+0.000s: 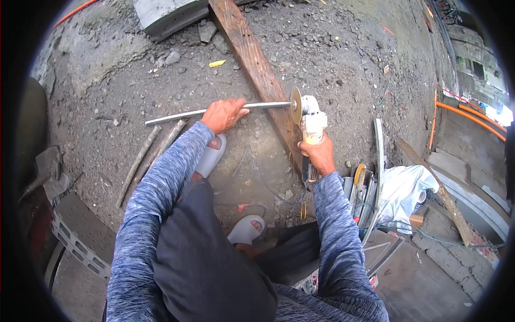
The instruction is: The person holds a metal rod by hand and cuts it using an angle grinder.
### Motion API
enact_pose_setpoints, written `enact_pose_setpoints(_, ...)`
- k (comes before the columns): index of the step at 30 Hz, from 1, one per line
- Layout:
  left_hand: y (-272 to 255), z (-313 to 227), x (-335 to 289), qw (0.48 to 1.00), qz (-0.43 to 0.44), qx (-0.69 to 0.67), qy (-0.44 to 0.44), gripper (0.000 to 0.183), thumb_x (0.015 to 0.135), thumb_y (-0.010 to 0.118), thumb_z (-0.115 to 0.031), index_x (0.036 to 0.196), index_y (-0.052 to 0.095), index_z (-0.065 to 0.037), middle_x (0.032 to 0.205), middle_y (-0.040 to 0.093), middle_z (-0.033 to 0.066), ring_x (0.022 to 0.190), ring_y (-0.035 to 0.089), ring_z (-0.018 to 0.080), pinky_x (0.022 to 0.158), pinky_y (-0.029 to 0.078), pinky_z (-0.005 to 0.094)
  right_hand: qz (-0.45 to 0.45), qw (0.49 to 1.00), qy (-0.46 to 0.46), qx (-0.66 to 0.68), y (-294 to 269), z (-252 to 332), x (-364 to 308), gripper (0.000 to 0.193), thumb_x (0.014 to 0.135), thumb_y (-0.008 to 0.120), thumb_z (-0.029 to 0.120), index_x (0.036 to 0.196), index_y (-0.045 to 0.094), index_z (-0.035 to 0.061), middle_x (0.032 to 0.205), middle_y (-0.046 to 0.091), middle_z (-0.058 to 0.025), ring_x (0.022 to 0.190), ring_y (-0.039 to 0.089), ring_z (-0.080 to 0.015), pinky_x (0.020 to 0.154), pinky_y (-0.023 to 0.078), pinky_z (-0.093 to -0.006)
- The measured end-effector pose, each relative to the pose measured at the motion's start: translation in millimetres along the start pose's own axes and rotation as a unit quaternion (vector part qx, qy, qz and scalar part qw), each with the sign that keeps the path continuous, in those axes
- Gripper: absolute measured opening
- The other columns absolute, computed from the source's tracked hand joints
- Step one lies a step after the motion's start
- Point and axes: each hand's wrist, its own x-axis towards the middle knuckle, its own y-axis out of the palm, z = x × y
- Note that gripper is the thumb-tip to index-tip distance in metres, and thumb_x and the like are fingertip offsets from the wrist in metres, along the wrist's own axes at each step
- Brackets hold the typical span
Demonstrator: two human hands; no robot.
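Observation:
My left hand (224, 115) is closed round a long thin metal bar (174, 116), which lies sideways across a wooden plank (257, 59). In my right hand (321, 154) is an angle grinder (312, 118), gripped by its body with the head pointing away from me. The grinder's cutting disc (295, 105) stands on edge at the bar's right end; whether it touches the metal I cannot tell. Sparks or thin orange streaks show below the disc, beside the plank. My left foot, in a pale slipper (213, 155), is close under the bar.
Two round sticks (138, 158) lie on the dirt at left, near a hollow concrete block (80, 249). At right are metal lengths (367, 196), a yellow tape roll (359, 174), a white plastic sheet (405, 193) and a board (445, 204). A concrete slab (171, 16) lies at the far end.

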Motion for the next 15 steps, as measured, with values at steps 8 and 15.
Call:
enact_pose_setpoints(8, -1.4, -0.7, -0.9, 1.000, 0.003, -0.004, -0.002, 0.033, 0.107, 0.056, -0.043, 0.106, 0.056, -0.010, 0.091, 0.071, 0.0192, 0.086, 0.072, 0.0430, 0.072, 0.056, 0.0539, -0.001, 1.000, 0.005, -0.017, -1.8, 1.7, 2.2, 0.049, 0.070, 0.082, 0.017, 0.114, 0.070, -0.0018, 0.103, 0.078, -0.0134, 0.092, 0.074, -0.0221, 0.083, 0.058, -0.0361)
enact_pose_setpoints(15, -3.1, -2.8, -1.2, 1.000, 0.009, -0.010, -0.013, 0.032, 0.107, 0.057, -0.042, 0.104, 0.056, -0.010, 0.093, 0.070, 0.0184, 0.087, 0.070, 0.0435, 0.073, 0.054, 0.0548, 0.013, 1.000, 0.010, 0.008, -0.9, -1.4, 4.6, 0.048, 0.071, 0.082, 0.017, 0.113, 0.069, -0.0031, 0.103, 0.078, -0.0133, 0.091, 0.074, -0.0217, 0.083, 0.058, -0.0355)
